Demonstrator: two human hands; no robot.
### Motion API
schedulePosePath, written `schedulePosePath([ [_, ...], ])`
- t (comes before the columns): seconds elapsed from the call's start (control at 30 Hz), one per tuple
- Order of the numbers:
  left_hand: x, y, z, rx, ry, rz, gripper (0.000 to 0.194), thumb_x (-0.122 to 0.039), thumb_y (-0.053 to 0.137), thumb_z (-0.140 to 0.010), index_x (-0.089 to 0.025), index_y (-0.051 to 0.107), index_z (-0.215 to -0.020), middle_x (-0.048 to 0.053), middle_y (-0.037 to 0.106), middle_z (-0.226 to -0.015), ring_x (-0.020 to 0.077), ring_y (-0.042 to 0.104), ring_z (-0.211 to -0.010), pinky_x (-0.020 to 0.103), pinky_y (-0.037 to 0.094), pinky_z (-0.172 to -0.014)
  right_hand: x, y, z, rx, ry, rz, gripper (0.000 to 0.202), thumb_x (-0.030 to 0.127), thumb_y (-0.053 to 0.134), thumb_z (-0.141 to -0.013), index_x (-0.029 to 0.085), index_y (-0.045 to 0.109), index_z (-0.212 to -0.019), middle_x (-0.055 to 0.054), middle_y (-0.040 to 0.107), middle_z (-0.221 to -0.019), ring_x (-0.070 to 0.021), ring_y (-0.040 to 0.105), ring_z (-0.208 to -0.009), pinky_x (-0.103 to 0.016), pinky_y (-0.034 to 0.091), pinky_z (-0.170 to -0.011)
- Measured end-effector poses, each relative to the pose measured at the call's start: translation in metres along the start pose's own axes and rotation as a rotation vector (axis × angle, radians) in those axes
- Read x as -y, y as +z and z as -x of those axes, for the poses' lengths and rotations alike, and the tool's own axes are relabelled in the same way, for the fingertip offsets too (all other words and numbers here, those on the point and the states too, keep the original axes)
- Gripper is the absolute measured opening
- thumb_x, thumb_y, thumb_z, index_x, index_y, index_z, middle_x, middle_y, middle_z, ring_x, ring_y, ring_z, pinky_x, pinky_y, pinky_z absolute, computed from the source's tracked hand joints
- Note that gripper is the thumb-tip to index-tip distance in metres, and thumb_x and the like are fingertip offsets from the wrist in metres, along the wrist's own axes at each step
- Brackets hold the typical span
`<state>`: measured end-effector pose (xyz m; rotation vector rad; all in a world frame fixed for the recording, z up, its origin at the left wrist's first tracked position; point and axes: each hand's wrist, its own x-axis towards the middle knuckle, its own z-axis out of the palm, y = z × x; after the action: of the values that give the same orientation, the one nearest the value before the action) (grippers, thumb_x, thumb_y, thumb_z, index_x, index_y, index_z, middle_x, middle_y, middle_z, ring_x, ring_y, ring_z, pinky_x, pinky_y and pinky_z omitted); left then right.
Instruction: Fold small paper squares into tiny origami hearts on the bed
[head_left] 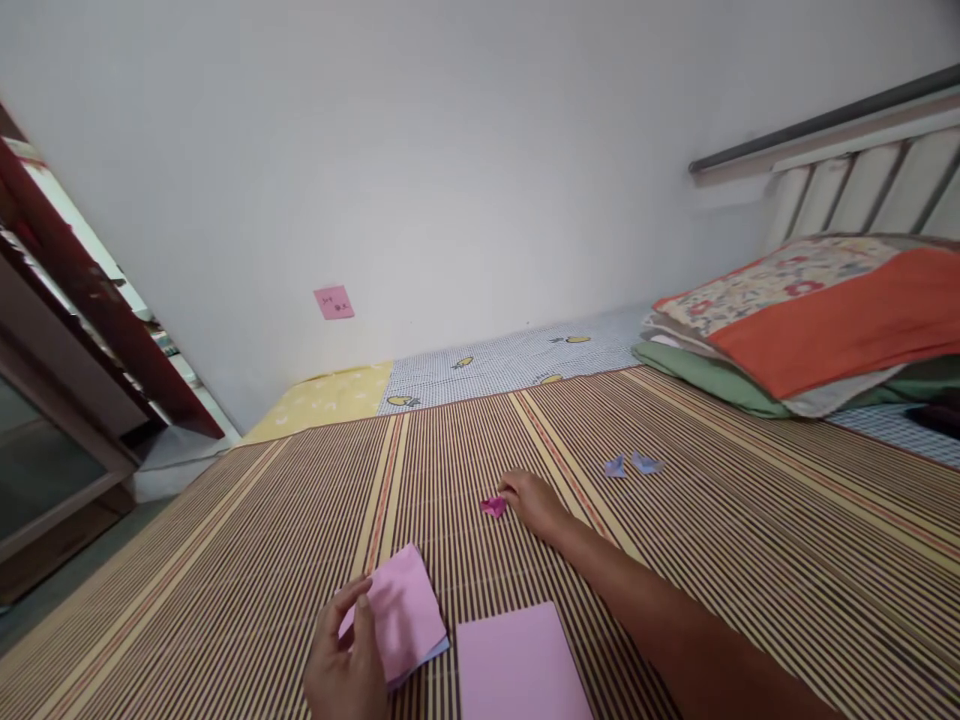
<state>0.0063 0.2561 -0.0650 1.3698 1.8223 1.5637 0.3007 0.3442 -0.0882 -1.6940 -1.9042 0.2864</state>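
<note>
My right hand (529, 503) pinches the magenta folded paper (493, 507) mid-scene; two blue folded papers (647, 462), seemingly finished, lie farther right; near-left pink sheets (409, 610) look unfolded, my left hand (345, 650) at their edge, grip unclear; the striped mat (247, 540) gives room leftward; bedding (847, 340) bounds far right.

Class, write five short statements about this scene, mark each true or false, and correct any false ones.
1. The right hand is at a small folded magenta paper. True.
2. Two small folded pale-blue papers lie left of the magenta one in the picture. False: the pale-blue papers lie to its right.
3. A square pink note with writing is on the white wall. True.
4. The left hand is at an orange fabric cushion. False: the left hand is at square pink paper.
5. The tan mat is plain. False: the tan mat has dark stripes.
</note>
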Motion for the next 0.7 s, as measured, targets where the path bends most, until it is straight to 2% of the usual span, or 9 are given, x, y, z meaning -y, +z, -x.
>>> schedulePosePath([
  [0.3,0.009,0.004,0.000,0.031,0.020,0.048,0.036,-0.052,0.060,-0.080,-0.022,0.073,-0.094,0.008,0.073,-0.111,0.0324,0.067,-0.108,0.042,0.055,-0.090,0.003,0.010,-0.001,0.035,-0.043,-0.066,0.027,0.031,0.065,-0.100,0.016,0.064,-0.122,-0.008,0.068,-0.120,-0.0228,0.069,-0.100,-0.043,0.059,-0.086],
  [0.4,0.005,0.003,0.002,0.022,-0.005,0.031,0.036,-0.054,0.059,-0.081,-0.023,0.072,-0.096,0.009,0.073,-0.114,0.0331,0.067,-0.110,0.045,0.054,-0.092,-0.002,0.000,0.008,0.014,-0.034,-0.089,0.024,0.031,0.064,-0.100,0.016,0.066,-0.118,-0.008,0.069,-0.116,-0.0216,0.069,-0.097,-0.041,0.059,-0.084],
  [0.53,0.001,0.003,0.004,0.010,-0.054,-0.005,0.037,-0.055,0.057,-0.083,-0.024,0.072,-0.096,0.009,0.072,-0.118,0.0346,0.066,-0.112,0.049,0.053,-0.094,-0.036,-0.042,0.038,-0.073,0.023,-0.085,0.013,0.027,0.064,-0.099,0.014,0.068,-0.099,-0.004,0.071,-0.101,-0.0193,0.069,-0.091,-0.038,0.057,-0.082],
  [0.6,0.002,0.003,0.003,0.027,-0.038,0.004,0.038,-0.054,0.058,-0.081,-0.023,0.073,-0.096,0.010,0.073,-0.116,0.0346,0.067,-0.111,0.048,0.054,-0.094,-0.065,-0.072,0.059,-0.139,0.079,-0.058,0.017,0.017,0.055,-0.099,0.016,0.067,-0.087,-0.004,0.072,-0.092,-0.0190,0.068,-0.089,-0.033,0.053,-0.081],
  [0.7,0.005,0.005,0.002,0.055,-0.014,0.024,0.038,-0.053,0.059,-0.079,-0.022,0.073,-0.095,0.010,0.073,-0.115,0.0348,0.067,-0.112,0.047,0.054,-0.095,-0.112,-0.113,0.089,-0.208,0.161,0.010,0.020,0.012,0.052,-0.091,0.019,0.065,-0.078,-0.005,0.072,-0.086,-0.0214,0.068,-0.084,-0.030,0.048,-0.076],
])
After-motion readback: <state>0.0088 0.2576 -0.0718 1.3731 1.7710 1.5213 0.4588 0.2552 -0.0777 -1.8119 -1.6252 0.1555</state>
